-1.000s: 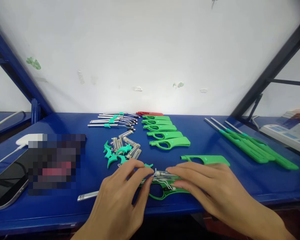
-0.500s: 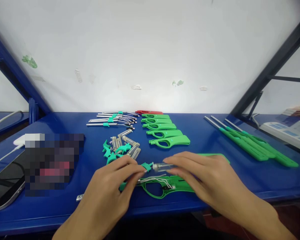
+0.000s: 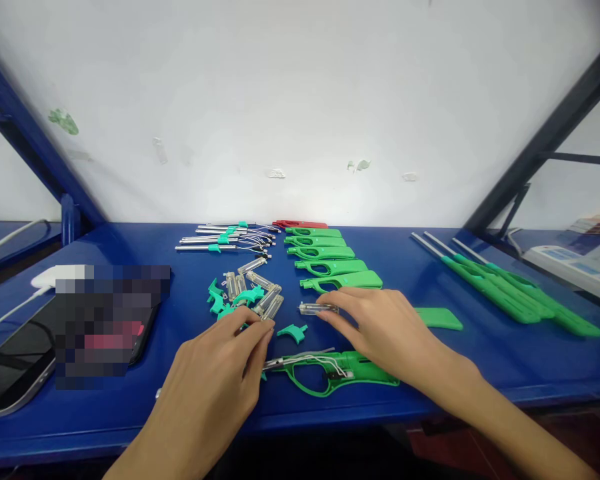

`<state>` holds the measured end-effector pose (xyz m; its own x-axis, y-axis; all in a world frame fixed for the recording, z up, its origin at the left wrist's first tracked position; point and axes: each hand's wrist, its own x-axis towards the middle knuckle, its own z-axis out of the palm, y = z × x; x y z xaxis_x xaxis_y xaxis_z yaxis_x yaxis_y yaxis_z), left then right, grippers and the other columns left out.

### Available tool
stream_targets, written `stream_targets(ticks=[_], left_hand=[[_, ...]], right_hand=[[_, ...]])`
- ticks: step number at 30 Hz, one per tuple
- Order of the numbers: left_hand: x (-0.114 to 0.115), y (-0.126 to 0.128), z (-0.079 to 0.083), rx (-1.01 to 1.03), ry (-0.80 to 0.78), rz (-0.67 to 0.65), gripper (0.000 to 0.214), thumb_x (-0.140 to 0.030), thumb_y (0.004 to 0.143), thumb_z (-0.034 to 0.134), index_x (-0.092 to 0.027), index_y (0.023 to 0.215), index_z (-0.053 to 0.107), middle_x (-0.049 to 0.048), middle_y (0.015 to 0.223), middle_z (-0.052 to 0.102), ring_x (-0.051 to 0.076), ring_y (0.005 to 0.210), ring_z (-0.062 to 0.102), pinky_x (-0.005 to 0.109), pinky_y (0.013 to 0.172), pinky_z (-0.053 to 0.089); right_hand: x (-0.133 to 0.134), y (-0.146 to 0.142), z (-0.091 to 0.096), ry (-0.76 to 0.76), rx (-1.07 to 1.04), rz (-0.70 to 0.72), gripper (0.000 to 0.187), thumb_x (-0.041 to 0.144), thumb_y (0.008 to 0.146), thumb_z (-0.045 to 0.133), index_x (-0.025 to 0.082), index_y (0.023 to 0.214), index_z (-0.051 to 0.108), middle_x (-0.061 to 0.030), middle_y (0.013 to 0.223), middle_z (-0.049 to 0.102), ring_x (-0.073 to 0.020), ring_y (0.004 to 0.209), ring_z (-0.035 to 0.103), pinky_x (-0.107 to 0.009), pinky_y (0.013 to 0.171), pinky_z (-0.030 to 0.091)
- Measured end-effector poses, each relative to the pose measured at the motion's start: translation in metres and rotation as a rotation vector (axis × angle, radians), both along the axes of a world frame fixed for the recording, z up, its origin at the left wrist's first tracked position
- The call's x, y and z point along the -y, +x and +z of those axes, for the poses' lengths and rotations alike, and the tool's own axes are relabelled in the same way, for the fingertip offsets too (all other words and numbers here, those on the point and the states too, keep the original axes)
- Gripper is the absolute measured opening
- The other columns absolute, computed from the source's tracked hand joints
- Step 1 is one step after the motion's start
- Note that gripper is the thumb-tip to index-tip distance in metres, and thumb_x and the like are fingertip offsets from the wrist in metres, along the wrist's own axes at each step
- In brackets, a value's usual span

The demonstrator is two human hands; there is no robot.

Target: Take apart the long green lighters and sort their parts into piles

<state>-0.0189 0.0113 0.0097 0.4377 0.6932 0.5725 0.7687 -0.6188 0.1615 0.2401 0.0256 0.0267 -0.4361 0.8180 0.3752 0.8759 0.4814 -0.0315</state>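
Note:
My right hand (image 3: 380, 320) pinches a clear fuel tank (image 3: 313, 309) of a lighter, held level above the table. My left hand (image 3: 220, 367) has thumb and forefinger together near the pile of clear tanks (image 3: 275, 308); whether anything is between the fingertips I cannot make out. Between the hands a teal trigger (image 3: 293, 333) lies loose on the table. Below it rests an open green lighter half-shell (image 3: 375, 367) with white wires (image 3: 333, 363) and a metal rod in it, its left end hidden behind my left hand.
Teal triggers (image 3: 215, 297) lie beside the tanks. Behind are metal rods with wires (image 3: 195, 249), green shells (image 3: 365, 280) and a red shell (image 3: 305, 225). Green lighters with rods (image 3: 505, 293) lie at right, another green shell piece (image 3: 440, 318) nearer. A phone (image 3: 20, 353) lies left.
My left hand has let go of the teal trigger, which now lies on the table, and has shifted slightly left. My right hand has moved a little left and away with the tank.

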Motion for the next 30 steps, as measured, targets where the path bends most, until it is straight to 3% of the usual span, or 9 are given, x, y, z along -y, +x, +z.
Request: stream_targets(ticks=[4,8,10,13,18,23,30], left_hand=[[0.009,-0.005,0.004,-0.014,-0.003,-0.092,0.029,-0.027,0.111,0.051,-0.024,0.116,0.08,0.0053,0.105,0.08,0.025,0.09,0.08,0.033,0.064,0.062],[0.015,-0.011,0.002,-0.078,-0.003,-0.17,0.03,-0.023,0.111,0.049,-0.024,0.114,0.079,0.0051,0.101,0.079,0.027,0.088,0.078,0.04,0.077,0.065],[0.015,-0.013,-0.001,-0.097,-0.017,-0.185,0.033,-0.017,0.11,0.046,-0.026,0.112,0.077,0.0035,0.099,0.078,0.026,0.083,0.077,0.042,0.078,0.064],[0.015,-0.014,-0.002,-0.098,-0.037,-0.185,0.033,-0.016,0.111,0.043,-0.028,0.11,0.074,0.0025,0.099,0.076,0.024,0.077,0.075,0.039,0.07,0.062],[0.019,-0.01,0.001,-0.054,-0.11,-0.201,0.029,-0.018,0.114,0.04,-0.026,0.116,0.068,0.0038,0.108,0.072,0.018,0.069,0.073,0.029,0.059,0.059],[0.022,-0.004,-0.001,-0.006,-0.118,-0.211,0.031,-0.016,0.113,0.043,-0.028,0.134,0.063,0.004,0.117,0.07,0.018,0.081,0.076,0.028,0.07,0.062],[0.023,0.007,0.007,0.094,-0.134,-0.25,0.023,-0.013,0.11,0.048,-0.027,0.116,0.065,0.001,0.104,0.069,0.016,0.078,0.073,0.027,0.07,0.06]], right_hand=[[0.008,0.011,-0.002,0.01,-0.007,-0.008,0.024,0.037,0.109,0.067,0.024,0.122,0.081,-0.007,0.114,0.086,-0.027,0.09,0.085,-0.034,0.071,0.062],[0.035,0.025,0.0,-0.042,-0.118,0.019,0.032,0.051,0.109,0.064,0.029,0.127,0.079,-0.0043,0.121,0.084,-0.0271,0.098,0.084,-0.038,0.081,0.066],[0.05,0.031,-0.003,-0.089,-0.139,0.039,0.038,0.061,0.104,0.067,0.032,0.126,0.078,-0.003,0.121,0.084,-0.0268,0.096,0.084,-0.038,0.08,0.066],[0.065,0.037,-0.011,-0.155,-0.092,0.042,0.032,0.056,0.105,0.067,0.035,0.129,0.075,-0.0016,0.122,0.081,-0.0245,0.087,0.083,-0.037,0.073,0.065],[0.066,0.039,-0.017,-0.211,-0.129,0.036,0.022,0.047,0.109,0.064,0.038,0.126,0.074,0.0004,0.12,0.076,-0.0214,0.085,0.081,-0.036,0.072,0.063],[0.064,0.038,-0.016,-0.232,-0.158,0.027,0.024,0.051,0.108,0.064,0.036,0.124,0.074,0.0001,0.119,0.075,-0.0209,0.084,0.079,-0.035,0.071,0.062],[0.065,0.037,-0.016,-0.266,-0.153,0.016,0.025,0.053,0.11,0.059,0.039,0.126,0.073,0.0016,0.12,0.075,-0.0211,0.087,0.08,-0.035,0.073,0.062]])
